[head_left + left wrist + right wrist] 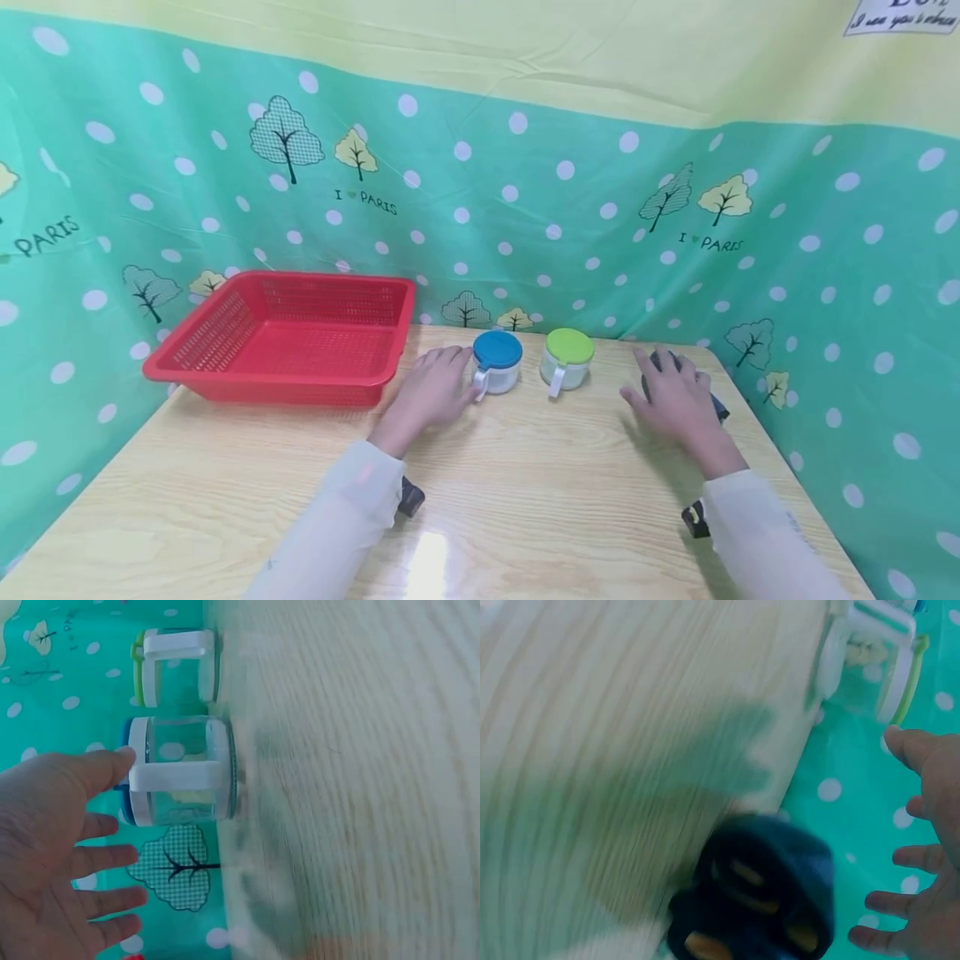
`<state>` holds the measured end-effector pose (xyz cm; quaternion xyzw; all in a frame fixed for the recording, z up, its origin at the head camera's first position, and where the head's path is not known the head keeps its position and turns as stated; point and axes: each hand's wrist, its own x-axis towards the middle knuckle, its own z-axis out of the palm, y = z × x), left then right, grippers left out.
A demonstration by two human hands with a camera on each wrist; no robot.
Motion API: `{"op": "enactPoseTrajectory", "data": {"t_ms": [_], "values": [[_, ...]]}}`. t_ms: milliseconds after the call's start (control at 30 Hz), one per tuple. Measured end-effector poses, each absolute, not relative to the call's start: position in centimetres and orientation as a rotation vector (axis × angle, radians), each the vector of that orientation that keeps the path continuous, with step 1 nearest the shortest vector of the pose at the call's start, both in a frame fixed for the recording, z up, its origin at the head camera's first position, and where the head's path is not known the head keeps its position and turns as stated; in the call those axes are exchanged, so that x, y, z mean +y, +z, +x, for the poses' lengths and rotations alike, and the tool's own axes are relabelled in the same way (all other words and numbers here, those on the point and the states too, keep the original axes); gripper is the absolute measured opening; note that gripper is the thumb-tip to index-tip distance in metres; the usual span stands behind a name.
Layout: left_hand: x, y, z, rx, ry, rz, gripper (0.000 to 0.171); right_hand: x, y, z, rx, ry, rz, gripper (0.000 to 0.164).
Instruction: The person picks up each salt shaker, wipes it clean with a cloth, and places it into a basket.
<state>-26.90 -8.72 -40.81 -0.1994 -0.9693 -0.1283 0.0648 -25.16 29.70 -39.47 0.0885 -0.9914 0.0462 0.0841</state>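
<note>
My left hand [432, 387] is at the left side of a clear jar with a blue lid [497, 350] and a white handle. In the left wrist view its fingers are spread, the thumb close to the lid's edge. Right of that jar stands a similar jar with a green lid [569, 347], its white handle toward me. My right hand [675, 396] hovers with fingers spread over a dark object [754, 889] with rounded openings, which it partly hides in the head view. Nothing shows between the right fingers in the right wrist view.
A red plastic basket [292, 393] with perforated walls stands at the back left of the wooden table [540, 500]. A green polka-dot cloth [510, 217] hangs behind and along both sides. Dark straps [696, 518] show at the cuffs of the white sleeves.
</note>
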Motion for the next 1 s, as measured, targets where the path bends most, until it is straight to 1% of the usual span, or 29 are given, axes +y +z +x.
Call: {"op": "enactPoseTrajectory", "data": {"t_ms": [133, 233, 400, 533, 633, 833, 1000], "values": [[-8.5, -41.0, -27.7, -2.967, -0.491, -0.558, 0.068, 31.4, -39.6, -25.3, -2.924, 0.100, 0.255, 0.072], [-8.4, -41.1, -28.2, -2.992, -0.635, -0.499, 0.064, 32.4, -39.8, -25.4, -2.909, 0.062, 0.246, 0.070], [-8.6, -41.6, -28.8, -2.994, -0.901, -0.430, 0.049, 34.0, -40.1, -25.9, -2.913, 0.054, 0.247, 0.069], [-8.7, -42.3, -29.5, -2.969, -1.116, -0.469, 0.035, 35.2, -40.2, -26.4, -2.930, 0.136, 0.263, 0.070], [-8.7, -42.8, -29.8, -2.944, -1.296, -0.465, 0.028, 35.9, -40.3, -26.7, -2.936, 0.203, 0.278, 0.071], [-8.6, -43.2, -29.8, -2.883, -1.580, -0.401, 0.027, 36.5, -40.3, -26.7, -2.974, 0.243, 0.339, 0.074], [-8.5, -43.1, -29.7, -2.856, -1.773, -0.379, 0.028, 36.7, -40.4, -26.6, -2.984, 0.231, 0.411, 0.072]]}}
